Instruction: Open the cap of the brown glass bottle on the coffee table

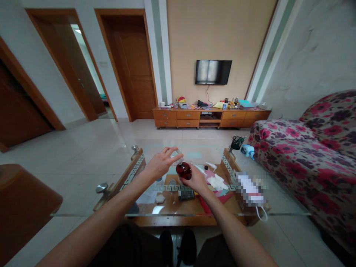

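Observation:
In my right hand (197, 178) is a dark reddish-brown bottle (183, 171), with the fingers wrapped around its side. My left hand (164, 162) is at the bottle's neck, its fingers closed on a small clear piece (178, 158) whose kind I cannot make out. Both hands are above a glass-topped coffee table (167, 207). Just right of the bottle are a small black cap (206, 167), a white pump nozzle (211, 166) and a crumpled white tissue (217, 182).
Through the glass show a dark box (186, 195) and a red cloth (215, 204). A partly blurred white item (251, 191) with a cord lies at the right. Farther right are a black mesh pen holder (237, 142), a blue-white object (247, 150) and a flowered sofa (306, 163).

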Demonstrator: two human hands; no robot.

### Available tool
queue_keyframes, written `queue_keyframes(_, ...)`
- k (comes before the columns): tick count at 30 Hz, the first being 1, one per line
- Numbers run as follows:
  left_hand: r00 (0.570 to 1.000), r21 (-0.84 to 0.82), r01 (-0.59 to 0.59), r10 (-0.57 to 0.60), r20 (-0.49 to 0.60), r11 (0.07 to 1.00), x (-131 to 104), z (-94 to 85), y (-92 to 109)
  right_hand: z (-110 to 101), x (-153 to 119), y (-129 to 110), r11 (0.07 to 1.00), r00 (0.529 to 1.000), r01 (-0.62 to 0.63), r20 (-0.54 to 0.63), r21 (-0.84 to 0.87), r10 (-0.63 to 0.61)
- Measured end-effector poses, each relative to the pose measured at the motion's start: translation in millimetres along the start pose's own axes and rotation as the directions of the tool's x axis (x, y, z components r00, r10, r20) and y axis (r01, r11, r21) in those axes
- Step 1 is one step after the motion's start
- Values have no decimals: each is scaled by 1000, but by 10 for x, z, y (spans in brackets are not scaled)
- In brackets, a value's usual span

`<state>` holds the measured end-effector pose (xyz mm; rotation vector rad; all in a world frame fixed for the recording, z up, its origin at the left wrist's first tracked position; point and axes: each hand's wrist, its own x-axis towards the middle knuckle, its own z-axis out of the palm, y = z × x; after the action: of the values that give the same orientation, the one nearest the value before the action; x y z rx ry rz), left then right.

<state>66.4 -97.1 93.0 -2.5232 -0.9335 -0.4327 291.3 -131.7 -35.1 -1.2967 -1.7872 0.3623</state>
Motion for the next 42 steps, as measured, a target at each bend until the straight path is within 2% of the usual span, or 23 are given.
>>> queue_keyframes(6, 999, 27, -45, 44, 32, 999, 81, -58, 58, -18, -25, 77, 1000, 1000, 2, 0, 14, -2)
queue_keyframes(14, 979, 103, -193, 184, 92, 976, 200, -223, 123, -38, -60, 140, 999, 999, -41, 17, 19, 41)
queue_keyframes(18, 973, 124, -224, 215, 87, 967, 243, -271, 175, -51, -75, 162, 999, 999, -36, 5, 34, 36)
queue_keyframes(28, 963, 133, -264, 254, 90, 955, 313, -278, 228, -79, -105, 170, 997, 999, -45, 9, 70, 45)
queue_keyframes(42, 913, 184, -403, 380, 145, 897, 415, -357, 435, -118, -172, 238, 996, 997, -78, 10, 34, 78)
